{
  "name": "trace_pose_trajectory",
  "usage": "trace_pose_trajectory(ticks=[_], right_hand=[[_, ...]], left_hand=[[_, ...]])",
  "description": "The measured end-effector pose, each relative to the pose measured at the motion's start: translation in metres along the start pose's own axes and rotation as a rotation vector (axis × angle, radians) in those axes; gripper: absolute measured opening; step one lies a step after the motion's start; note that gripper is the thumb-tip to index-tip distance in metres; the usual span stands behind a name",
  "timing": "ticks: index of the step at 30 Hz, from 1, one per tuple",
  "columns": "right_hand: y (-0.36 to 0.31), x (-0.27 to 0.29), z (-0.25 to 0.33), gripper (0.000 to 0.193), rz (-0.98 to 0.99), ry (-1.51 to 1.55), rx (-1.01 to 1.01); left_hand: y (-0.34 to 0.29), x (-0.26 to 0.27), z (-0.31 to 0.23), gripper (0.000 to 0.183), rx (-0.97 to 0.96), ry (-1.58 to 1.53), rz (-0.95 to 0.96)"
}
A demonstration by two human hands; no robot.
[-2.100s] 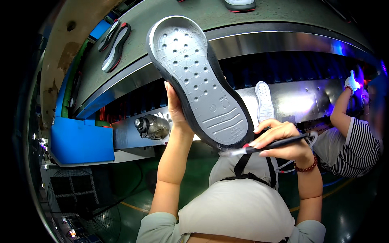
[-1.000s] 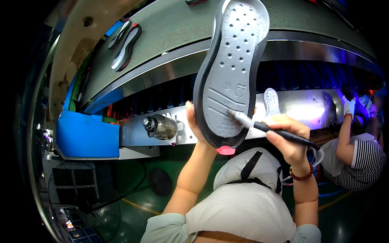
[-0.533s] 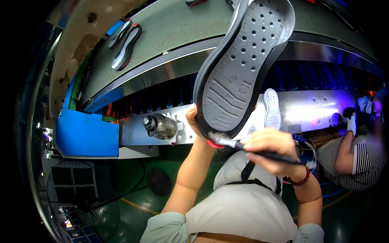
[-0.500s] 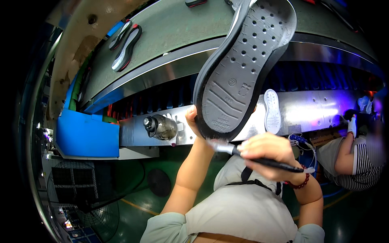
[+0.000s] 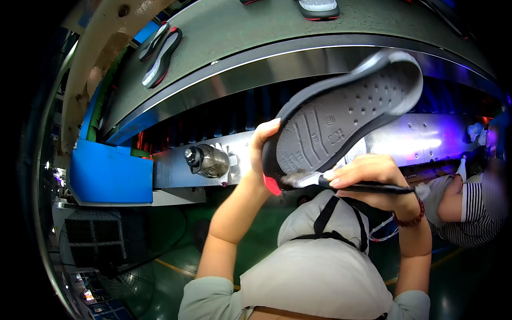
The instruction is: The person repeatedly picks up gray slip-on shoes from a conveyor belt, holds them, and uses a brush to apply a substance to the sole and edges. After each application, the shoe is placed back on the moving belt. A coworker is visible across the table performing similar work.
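Note:
A grey and black shoe sole (image 5: pixel 341 117) is held up in front of me, its dimpled inner face toward me and its red-tipped end low. My left hand (image 5: pixel 262 144) grips it by the left edge near that end; some fingers are hidden behind it. In my right hand (image 5: pixel 370 178) is a brush (image 5: pixel 352 185) with a black handle and pale ferrule. Its bristles touch the inside of the sole's lower end, close to the rim.
Beyond a metal ledge (image 5: pixel 245 154) runs a green conveyor belt (image 5: pixel 229 42) carrying several soles (image 5: pixel 164 57). A dark lidded bottle (image 5: pixel 209 161) stands on the ledge, beside a blue box-shaped cover (image 5: pixel 113 173). A floor fan (image 5: pixel 101 250) is lower left; another person's arm (image 5: pixel 452 193) shows at right.
The sole has tilted clockwise, its upper end swinging right and down, and its red tip now shows. The brush has moved from outside the lower rim onto the inner surface.

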State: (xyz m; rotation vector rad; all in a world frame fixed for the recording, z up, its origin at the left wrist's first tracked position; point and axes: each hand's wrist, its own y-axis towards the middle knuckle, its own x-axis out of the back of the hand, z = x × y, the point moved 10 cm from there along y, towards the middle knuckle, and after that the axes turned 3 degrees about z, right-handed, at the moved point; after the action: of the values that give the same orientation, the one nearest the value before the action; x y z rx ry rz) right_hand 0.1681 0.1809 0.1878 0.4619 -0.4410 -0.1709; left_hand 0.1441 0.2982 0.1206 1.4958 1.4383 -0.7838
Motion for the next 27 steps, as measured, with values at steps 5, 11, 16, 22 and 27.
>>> trace_pose_trajectory(ticks=[5, 11, 16, 22, 27], right_hand=[[-0.011, -0.022, 0.006, 0.016, 0.309, 0.047, -0.024], [-0.015, -0.017, -0.003, 0.016, 0.264, 0.085, -0.007], [-0.012, -0.003, 0.013, 0.016, 0.284, 0.055, 0.054], [-0.029, -0.015, 0.0, 0.01, 0.518, -0.149, -0.12], [-0.017, 0.018, -0.008, 0.018, 0.196, 0.002, -0.061]], left_hand=[[-0.025, 0.013, 0.009, 0.044, 0.183, 0.222, -0.367], [-0.042, 0.006, 0.019, 0.042, 0.34, 0.362, -0.585], [-0.05, 0.021, 0.028, 0.05, 0.364, 0.236, -0.583], [-0.062, 0.02, 0.013, 0.047, 0.314, 0.407, -0.756], [-0.052, 0.019, 0.019, 0.056, 0.341, 0.17, -0.449]])
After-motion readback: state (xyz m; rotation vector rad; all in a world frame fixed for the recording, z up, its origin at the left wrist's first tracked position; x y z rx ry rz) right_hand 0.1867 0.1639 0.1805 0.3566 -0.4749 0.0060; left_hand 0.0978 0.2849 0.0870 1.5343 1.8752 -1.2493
